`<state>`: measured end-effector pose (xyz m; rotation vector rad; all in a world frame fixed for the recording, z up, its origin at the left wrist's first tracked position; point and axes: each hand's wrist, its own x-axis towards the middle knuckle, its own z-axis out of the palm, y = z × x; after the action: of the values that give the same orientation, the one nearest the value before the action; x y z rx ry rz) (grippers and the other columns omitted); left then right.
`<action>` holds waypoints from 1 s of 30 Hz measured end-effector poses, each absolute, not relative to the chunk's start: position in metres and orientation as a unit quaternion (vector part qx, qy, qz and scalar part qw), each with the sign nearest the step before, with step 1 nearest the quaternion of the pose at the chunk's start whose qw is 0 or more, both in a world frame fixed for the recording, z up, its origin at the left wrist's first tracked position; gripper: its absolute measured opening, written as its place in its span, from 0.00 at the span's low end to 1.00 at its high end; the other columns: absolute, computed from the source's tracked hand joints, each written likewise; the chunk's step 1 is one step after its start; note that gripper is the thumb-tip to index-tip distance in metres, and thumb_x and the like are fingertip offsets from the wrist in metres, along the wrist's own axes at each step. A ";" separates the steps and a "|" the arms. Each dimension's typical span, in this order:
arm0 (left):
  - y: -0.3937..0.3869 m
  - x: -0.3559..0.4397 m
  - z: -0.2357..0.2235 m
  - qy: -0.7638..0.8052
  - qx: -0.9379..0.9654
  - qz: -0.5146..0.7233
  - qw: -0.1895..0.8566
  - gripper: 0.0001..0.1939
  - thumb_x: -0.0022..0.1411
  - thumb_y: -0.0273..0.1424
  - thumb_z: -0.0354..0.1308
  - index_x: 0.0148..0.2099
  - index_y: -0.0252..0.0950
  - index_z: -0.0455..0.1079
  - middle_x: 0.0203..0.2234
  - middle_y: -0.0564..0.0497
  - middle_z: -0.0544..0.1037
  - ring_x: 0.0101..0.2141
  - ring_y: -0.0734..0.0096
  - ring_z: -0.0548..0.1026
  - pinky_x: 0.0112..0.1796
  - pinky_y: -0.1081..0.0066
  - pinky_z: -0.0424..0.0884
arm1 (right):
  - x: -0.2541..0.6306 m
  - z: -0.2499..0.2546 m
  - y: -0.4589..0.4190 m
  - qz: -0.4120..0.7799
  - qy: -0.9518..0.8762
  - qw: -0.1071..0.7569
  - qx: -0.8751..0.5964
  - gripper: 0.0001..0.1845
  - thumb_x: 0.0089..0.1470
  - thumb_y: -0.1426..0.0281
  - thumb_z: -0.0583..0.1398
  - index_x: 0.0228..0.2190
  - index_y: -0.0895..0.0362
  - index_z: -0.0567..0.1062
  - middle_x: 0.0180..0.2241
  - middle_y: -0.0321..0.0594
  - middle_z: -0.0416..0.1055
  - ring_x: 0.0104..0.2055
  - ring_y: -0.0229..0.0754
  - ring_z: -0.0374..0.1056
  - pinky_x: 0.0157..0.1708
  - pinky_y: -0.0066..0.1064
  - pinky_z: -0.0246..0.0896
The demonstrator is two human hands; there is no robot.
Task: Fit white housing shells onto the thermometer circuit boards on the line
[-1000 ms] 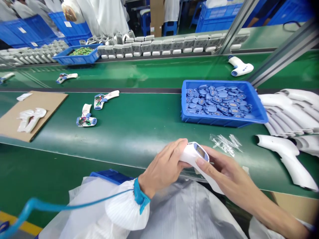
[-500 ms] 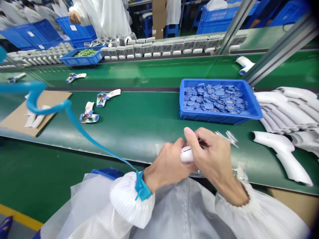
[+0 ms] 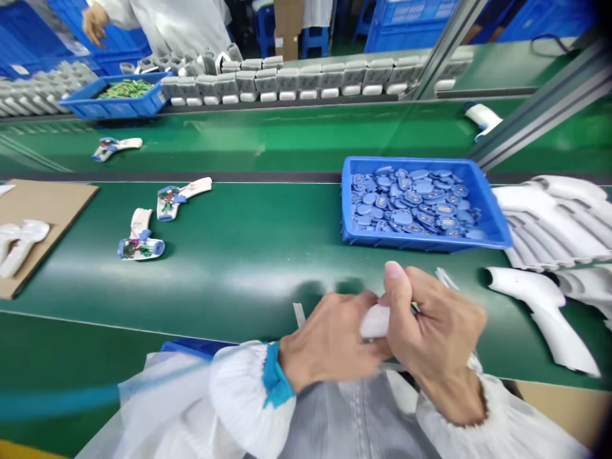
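Note:
Close to the belt's front edge, a small white plastic piece (image 3: 375, 320) shows between my hands; most of it is covered by fingers. My left hand (image 3: 335, 341) is closed around it from the left, a blue strap (image 3: 277, 376) on that wrist. From the other side my right hand (image 3: 436, 328) grips it too, fingers curled and thumb up. Just behind the right hand lie thin clear strips (image 3: 445, 278). Beyond the hands stands a blue tray (image 3: 425, 242) filled with blue oval parts (image 3: 401, 217).
White gun-shaped housings (image 3: 530, 287) lie at the right, beside stacked ones (image 3: 564, 210). Half-shells with wiring (image 3: 142, 245) rest on the green belt (image 3: 248, 255) at left, near a cardboard sheet (image 3: 57, 204). A metal post (image 3: 521, 121) slants at right. Across the line, a person stands.
Both hands have shifted slightly right and down in the picture, still around the white piece. My right hand has turned, its fingers more tightly curled. The view has tilted and moved closer.

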<state>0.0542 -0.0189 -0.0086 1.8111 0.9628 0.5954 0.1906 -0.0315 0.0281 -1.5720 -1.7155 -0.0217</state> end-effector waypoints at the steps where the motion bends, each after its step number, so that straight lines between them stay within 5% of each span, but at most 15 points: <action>1: -0.016 0.051 -0.010 0.394 0.743 0.230 0.489 0.18 0.63 0.44 0.61 0.50 0.38 0.73 0.40 0.44 0.83 0.40 0.45 0.82 0.37 0.56 0.76 | 0.191 0.028 -0.031 0.005 -0.670 0.392 -0.631 0.26 0.70 0.65 0.53 0.18 0.52 0.62 0.17 0.35 0.59 0.20 0.37 0.56 0.23 0.37 0.47; 8: -0.017 0.056 -0.012 0.392 0.827 0.154 0.373 0.22 0.65 0.45 0.56 0.51 0.33 0.71 0.37 0.38 0.82 0.33 0.46 0.82 0.37 0.51 0.76 | 0.186 0.023 -0.026 0.033 -0.676 0.387 -0.626 0.29 0.70 0.60 0.53 0.16 0.53 0.64 0.16 0.34 0.59 0.19 0.36 0.56 0.24 0.35 0.48; 14: -0.004 0.014 0.005 0.487 0.777 0.175 0.359 0.20 0.66 0.51 0.58 0.39 0.39 0.69 0.27 0.51 0.78 0.27 0.60 0.77 0.29 0.64 0.67 | 0.215 0.050 0.021 0.118 -0.674 0.333 -0.649 0.29 0.69 0.51 0.54 0.20 0.53 0.75 0.21 0.34 0.72 0.24 0.38 0.68 0.28 0.33 0.57; 19: 0.013 -0.027 0.016 0.513 0.816 0.196 0.180 0.15 0.64 0.32 0.64 0.52 0.39 0.68 0.42 0.49 0.80 0.40 0.59 0.77 0.40 0.63 0.70 | 0.257 0.056 0.105 -0.022 -0.767 0.159 -0.621 0.12 0.66 0.69 0.59 0.43 0.58 0.82 0.44 0.46 0.81 0.45 0.51 0.76 0.48 0.41 0.67; 21: 0.018 -0.019 0.016 0.479 0.860 0.162 0.077 0.20 0.63 0.28 0.65 0.56 0.37 0.67 0.46 0.45 0.79 0.46 0.53 0.76 0.44 0.59 0.69 | 0.261 0.049 0.135 -0.015 -0.795 0.110 -0.597 0.11 0.61 0.74 0.62 0.44 0.60 0.82 0.47 0.50 0.80 0.49 0.54 0.75 0.51 0.42 0.67; 23: 0.021 -0.003 0.016 0.434 0.896 0.089 0.018 0.14 0.63 0.28 0.65 0.50 0.33 0.71 0.42 0.42 0.80 0.45 0.49 0.75 0.43 0.56 0.68 | 0.258 0.042 0.155 -0.005 -0.809 0.073 -0.583 0.09 0.57 0.75 0.65 0.41 0.61 0.81 0.45 0.51 0.80 0.47 0.53 0.75 0.49 0.41 0.68; 26: 0.025 0.014 0.018 0.417 0.908 0.036 0.022 0.06 0.66 0.30 0.62 0.42 0.31 0.73 0.38 0.40 0.80 0.42 0.48 0.76 0.42 0.55 0.68 | 0.252 0.039 0.170 0.004 -0.823 0.035 -0.567 0.04 0.53 0.77 0.68 0.34 0.61 0.79 0.40 0.49 0.79 0.43 0.48 0.75 0.44 0.37 0.68; 30: 0.030 0.007 0.024 0.499 0.847 0.105 0.149 0.09 0.69 0.33 0.59 0.49 0.35 0.72 0.40 0.44 0.81 0.40 0.53 0.76 0.40 0.59 0.67 | 0.245 0.049 0.167 0.019 -0.826 0.041 -0.562 0.06 0.51 0.78 0.70 0.30 0.61 0.77 0.37 0.49 0.78 0.38 0.47 0.74 0.39 0.34 0.64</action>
<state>0.0070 0.0297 0.0245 2.4351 1.4337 0.3030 0.2452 0.1668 0.0490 -1.7209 -2.5285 0.0595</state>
